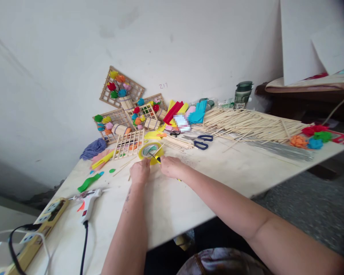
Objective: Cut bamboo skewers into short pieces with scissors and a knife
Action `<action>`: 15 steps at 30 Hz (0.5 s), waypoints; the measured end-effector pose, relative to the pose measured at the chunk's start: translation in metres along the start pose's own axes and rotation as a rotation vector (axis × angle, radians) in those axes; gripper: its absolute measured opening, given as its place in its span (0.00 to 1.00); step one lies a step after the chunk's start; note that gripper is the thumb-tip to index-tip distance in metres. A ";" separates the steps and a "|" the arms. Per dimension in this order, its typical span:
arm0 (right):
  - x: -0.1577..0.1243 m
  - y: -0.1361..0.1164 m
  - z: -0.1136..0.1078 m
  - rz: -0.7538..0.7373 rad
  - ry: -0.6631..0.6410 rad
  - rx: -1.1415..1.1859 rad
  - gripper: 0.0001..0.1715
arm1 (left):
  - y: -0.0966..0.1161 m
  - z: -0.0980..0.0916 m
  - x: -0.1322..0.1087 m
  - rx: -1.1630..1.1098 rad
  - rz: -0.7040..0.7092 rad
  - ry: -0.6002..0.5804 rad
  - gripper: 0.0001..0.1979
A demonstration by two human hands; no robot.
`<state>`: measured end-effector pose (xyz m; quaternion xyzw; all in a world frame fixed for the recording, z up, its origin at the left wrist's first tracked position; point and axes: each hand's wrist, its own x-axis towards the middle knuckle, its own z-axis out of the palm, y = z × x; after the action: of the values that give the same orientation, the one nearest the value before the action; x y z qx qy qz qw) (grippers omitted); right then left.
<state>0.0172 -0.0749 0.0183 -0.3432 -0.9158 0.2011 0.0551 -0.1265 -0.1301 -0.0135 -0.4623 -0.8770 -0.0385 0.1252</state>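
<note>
My left hand (pixel 140 170) rests on the table with fingers curled, pressing the near edge of a yellow paper piece (pixel 154 158) that lies under a roll of clear tape (pixel 148 150). My right hand (pixel 170 165) is closed around a yellow and black tool (pixel 156 157), apparently a cutter, whose tip points at the tape roll and the yellow paper. A thin wooden stick (pixel 123 166) lies just left of my left hand.
A white glue gun (pixel 87 200) and a power strip (pixel 43 220) lie at the near left. Wooden lattice frames with paper flowers (pixel 123 100) lean on the wall. Blue scissors (pixel 203 141), a heap of bamboo sticks (pixel 246 122), metal wires (pixel 281 149), paper flowers (pixel 313 138) and a green bottle (pixel 243 94) lie to the right.
</note>
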 end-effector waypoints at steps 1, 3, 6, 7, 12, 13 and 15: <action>0.001 -0.001 -0.001 0.010 -0.008 0.003 0.17 | 0.000 0.000 0.000 0.001 0.003 0.001 0.22; 0.002 -0.002 -0.002 0.031 -0.025 0.012 0.18 | -0.001 0.001 0.001 0.004 0.012 0.005 0.22; 0.004 -0.003 -0.003 0.034 -0.033 0.020 0.18 | 0.000 0.002 0.000 0.014 0.010 0.011 0.23; 0.004 -0.003 -0.003 0.029 -0.030 0.019 0.18 | 0.001 0.002 0.000 0.016 0.005 0.011 0.23; 0.004 -0.002 -0.001 0.010 -0.008 0.001 0.18 | 0.007 0.002 -0.004 0.001 -0.069 0.005 0.23; 0.003 -0.002 -0.001 0.015 -0.009 0.000 0.18 | 0.008 0.001 -0.004 -0.008 -0.088 0.001 0.23; 0.000 -0.001 -0.004 0.022 -0.025 -0.001 0.18 | 0.010 0.001 -0.005 -0.026 -0.115 -0.004 0.23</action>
<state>0.0175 -0.0743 0.0219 -0.3508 -0.9127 0.2055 0.0410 -0.1158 -0.1284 -0.0164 -0.4128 -0.9018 -0.0560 0.1151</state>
